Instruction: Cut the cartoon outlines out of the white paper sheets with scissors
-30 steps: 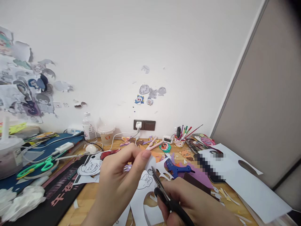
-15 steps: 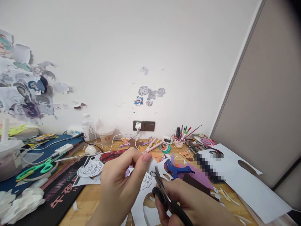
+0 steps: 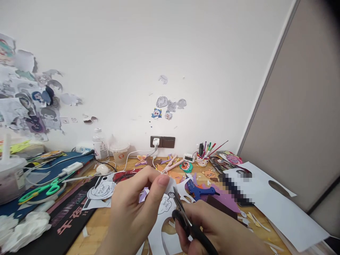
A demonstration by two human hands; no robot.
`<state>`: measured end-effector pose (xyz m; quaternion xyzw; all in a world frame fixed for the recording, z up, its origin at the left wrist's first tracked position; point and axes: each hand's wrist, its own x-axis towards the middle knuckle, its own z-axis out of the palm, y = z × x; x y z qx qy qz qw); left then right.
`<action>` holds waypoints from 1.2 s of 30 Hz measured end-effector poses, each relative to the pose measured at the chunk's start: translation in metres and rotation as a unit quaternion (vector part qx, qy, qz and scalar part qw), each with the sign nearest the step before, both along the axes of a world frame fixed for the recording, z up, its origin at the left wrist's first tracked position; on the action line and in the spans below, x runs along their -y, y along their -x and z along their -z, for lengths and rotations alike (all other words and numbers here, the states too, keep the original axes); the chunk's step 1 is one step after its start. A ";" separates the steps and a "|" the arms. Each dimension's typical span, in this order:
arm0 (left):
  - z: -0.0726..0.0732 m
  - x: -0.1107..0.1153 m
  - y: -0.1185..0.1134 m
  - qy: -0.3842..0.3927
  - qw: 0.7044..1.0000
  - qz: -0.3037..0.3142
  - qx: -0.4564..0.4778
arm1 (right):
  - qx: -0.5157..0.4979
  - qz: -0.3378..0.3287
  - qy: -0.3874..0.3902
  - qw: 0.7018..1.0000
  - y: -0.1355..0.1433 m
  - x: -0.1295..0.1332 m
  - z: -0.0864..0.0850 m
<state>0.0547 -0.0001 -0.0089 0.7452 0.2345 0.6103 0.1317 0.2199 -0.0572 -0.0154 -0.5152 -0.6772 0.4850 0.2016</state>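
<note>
In the head view my left hand pinches the upper edge of a white paper sheet between thumb and fingers. A line-drawn cartoon animal is printed on that sheet, partly hidden behind my left hand. My right hand is wrapped round the black handles of a pair of scissors. The scissor blades point up and away, at the paper just right of the drawing. A rounded hole shows in the sheet below the drawing.
A blue glue gun lies beyond my right hand, over purple scraps. Green scissors and crumpled tissue lie at the left. A bottle and cup stand by the wall. A large white sheet lies right.
My left hand and the paper have shifted slightly left and down. The scissors stay at nearly the same place, with their tips still by the drawing.
</note>
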 end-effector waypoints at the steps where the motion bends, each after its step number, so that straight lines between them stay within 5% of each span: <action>1: 0.000 0.000 0.000 0.009 1.000 0.011 -0.001 | -0.018 0.007 0.003 1.000 0.000 -0.001 0.001; 7: 0.001 0.001 -0.004 0.058 0.996 0.064 0.010 | -0.113 0.015 -0.038 0.993 0.002 -0.004 0.001; 14: -0.002 0.007 -0.004 0.101 0.992 0.076 -0.022 | -0.111 0.031 -0.034 0.993 0.001 -0.002 0.000; 36: 0.000 0.013 -0.007 0.101 0.989 0.111 0.002 | -0.172 0.018 -0.039 0.984 0.007 0.000 -0.009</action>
